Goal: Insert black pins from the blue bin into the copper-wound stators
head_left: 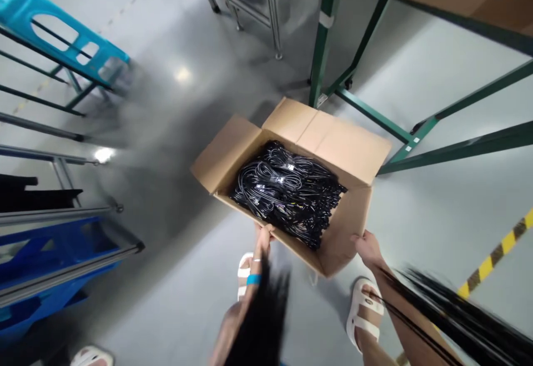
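Observation:
An open cardboard box [347, 219], its flaps spread outward, is held up above the floor in front of me. Inside lie many bundled black cables [287, 188], heaped toward the box's left side, so bare cardboard shows at the right end. My left hand [265, 237] is closed on the near wall of the box, thumb at the rim and the other fingers hidden beneath. On the right end, my right hand [367, 248] grips the wall near the corner; its fingertips are partly hidden. Strands of dark hair hang over both forearms.
A green metal frame [366, 121] with a brown top stands just beyond the box. Metal racks with blue bins [41, 266] line the left, and a light-blue plastic stool [66, 27] is at upper left. Yellow-black tape [495, 257] marks the floor. Another sandaled foot [91, 356] shows at lower left.

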Demonstrator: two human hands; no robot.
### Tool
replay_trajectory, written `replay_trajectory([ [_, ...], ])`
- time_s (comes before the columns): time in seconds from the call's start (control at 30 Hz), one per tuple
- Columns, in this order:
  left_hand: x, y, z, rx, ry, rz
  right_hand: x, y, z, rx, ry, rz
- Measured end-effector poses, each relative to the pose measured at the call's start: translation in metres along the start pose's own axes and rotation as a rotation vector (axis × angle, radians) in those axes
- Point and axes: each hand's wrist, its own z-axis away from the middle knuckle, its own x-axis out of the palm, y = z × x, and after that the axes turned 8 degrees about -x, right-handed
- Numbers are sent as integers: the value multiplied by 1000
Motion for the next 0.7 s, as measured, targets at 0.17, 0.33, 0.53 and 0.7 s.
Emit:
replay_trajectory([
  [0.17, 51, 26, -27, 14, -119, 17, -25, -22, -57, 7, 71, 107],
  [0.33, 16, 32, -11, -138, -226, -70, -12, -84, -37, 32, 285, 305],
  [0.53, -92, 69, 28, -260, -165, -199, 61, -219, -29, -404, 231, 542],
  [0.7, -142, 97, 35, -184, -152, -134, 96, -290, -108, -561, 101, 648],
])
